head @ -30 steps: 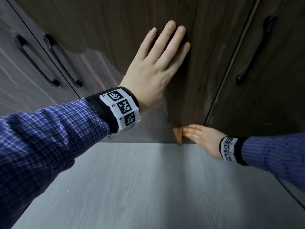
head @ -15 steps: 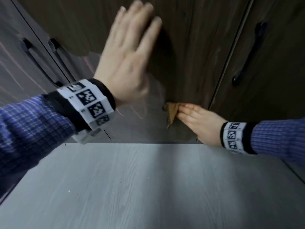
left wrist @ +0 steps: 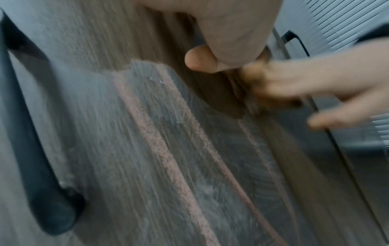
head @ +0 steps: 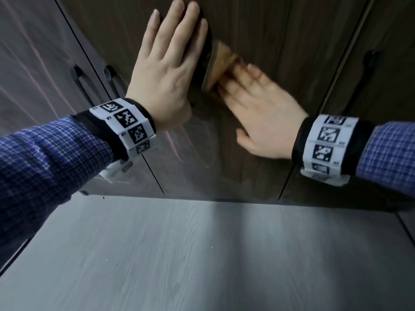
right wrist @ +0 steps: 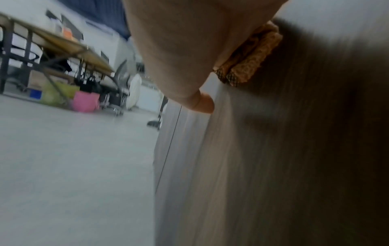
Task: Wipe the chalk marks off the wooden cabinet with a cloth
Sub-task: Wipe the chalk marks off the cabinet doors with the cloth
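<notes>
Cloth [head: 221, 63] pressed under flat right hand [head: 265, 113]; left hand [head: 166, 66] flat on cabinet [head: 258, 30] (no readable writing).

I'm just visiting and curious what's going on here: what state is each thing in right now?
Left hand: flat, fingers straight, pressed on the door.
Right hand: fingers straight, pressing the cloth to the door; blurred.
Cloth: folded, tan, held against the wood.
Chalk marks: pinkish lines, smeared, not yet wiped off.
Door: closed.
Handle: dark, untouched.
</notes>
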`<state>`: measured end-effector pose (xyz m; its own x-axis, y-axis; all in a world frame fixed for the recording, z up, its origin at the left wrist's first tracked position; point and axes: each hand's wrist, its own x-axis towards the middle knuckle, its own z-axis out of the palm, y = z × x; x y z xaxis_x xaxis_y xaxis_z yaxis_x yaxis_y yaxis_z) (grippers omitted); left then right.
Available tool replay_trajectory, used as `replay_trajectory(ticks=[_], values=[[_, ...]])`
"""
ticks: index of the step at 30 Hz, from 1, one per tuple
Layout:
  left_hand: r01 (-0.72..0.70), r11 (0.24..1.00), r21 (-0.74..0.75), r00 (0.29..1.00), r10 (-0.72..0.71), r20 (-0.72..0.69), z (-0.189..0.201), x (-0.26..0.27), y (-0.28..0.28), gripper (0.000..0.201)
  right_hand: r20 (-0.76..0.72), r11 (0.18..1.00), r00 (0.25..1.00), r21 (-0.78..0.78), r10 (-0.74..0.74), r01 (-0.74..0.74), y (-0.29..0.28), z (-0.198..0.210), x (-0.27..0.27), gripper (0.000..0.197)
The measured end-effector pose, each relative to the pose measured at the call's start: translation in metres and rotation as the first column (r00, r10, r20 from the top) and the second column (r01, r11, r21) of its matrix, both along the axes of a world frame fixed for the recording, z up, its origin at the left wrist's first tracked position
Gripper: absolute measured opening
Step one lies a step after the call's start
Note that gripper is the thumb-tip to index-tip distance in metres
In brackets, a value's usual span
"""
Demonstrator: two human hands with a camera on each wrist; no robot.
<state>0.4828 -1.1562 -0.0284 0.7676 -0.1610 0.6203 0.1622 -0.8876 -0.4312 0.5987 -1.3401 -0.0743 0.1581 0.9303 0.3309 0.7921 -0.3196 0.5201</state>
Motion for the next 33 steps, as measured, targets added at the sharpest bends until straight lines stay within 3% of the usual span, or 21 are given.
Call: replay_trajectory(ticks=[3,7,9,11,14,17,20,23,26,29,33], values=[[0.124,0.991,-0.044,0.992,-0.123,0.029,0.013,-0.009,0.014,0.088,-0.007,0.998,0.998,0.026,-0.062,0.063,0.008,0.012,-0.008,0.089],[0.049,0.99,-0.133,0.993,-0.034,0.109,0.028,-0.024,0.039,0.09,-0.078,0.985,0.997,-0.171,0.021,-0.034,0.027,-0.052,-0.018,0.089],[0.006,0.996,-0.088,0.996,0.002,0.09,0.028,-0.029,0.047,0.089,-0.056,0.93,0.998,-0.363,0.039,-0.057,0.033,-0.093,-0.02,0.091],[0.01,1.0,-0.021,0.998,-0.009,0.057,0.03,-0.032,0.056,0.088,-0.055,0.85,0.995,-0.517,0.087,-0.103,0.031,-0.134,-0.023,0.072],[-0.011,1.0,-0.007,1.0,0.011,0.023,0.031,-0.037,0.063,0.091,-0.034,0.706,0.999,-0.708,-0.01,-0.017,0.02,-0.166,-0.033,0.059],[-0.018,1.0,-0.004,1.0,0.018,-0.011,0.028,-0.036,0.062,0.094,-0.009,0.76,0.999,-0.649,-0.043,0.027,0.022,-0.144,-0.036,0.075],[-0.034,0.999,0.037,0.999,0.036,-0.031,0.032,-0.037,0.065,0.095,-0.145,0.925,0.989,-0.375,0.004,-0.058,0.036,-0.069,-0.034,0.097],[-0.031,0.994,0.107,0.999,0.033,-0.017,0.043,-0.042,0.07,0.084,-0.017,0.986,0.992,-0.107,0.126,-0.128,0.051,0.017,-0.034,0.091],[-0.039,0.999,0.02,0.997,0.038,0.06,0.054,-0.047,0.075,0.075,0.09,0.995,0.992,0.025,0.093,-0.095,0.063,0.069,-0.034,0.089],[-0.116,0.991,-0.064,0.986,0.122,0.113,0.052,-0.056,0.085,0.081,0.036,0.997,0.998,0.048,0.053,-0.055,0.079,0.054,-0.042,0.091],[-0.234,0.972,0.006,0.972,0.234,0.015,0.041,-0.062,0.086,0.096,-0.047,0.961,0.995,-0.258,0.089,-0.098,0.095,-0.044,-0.047,0.09]])
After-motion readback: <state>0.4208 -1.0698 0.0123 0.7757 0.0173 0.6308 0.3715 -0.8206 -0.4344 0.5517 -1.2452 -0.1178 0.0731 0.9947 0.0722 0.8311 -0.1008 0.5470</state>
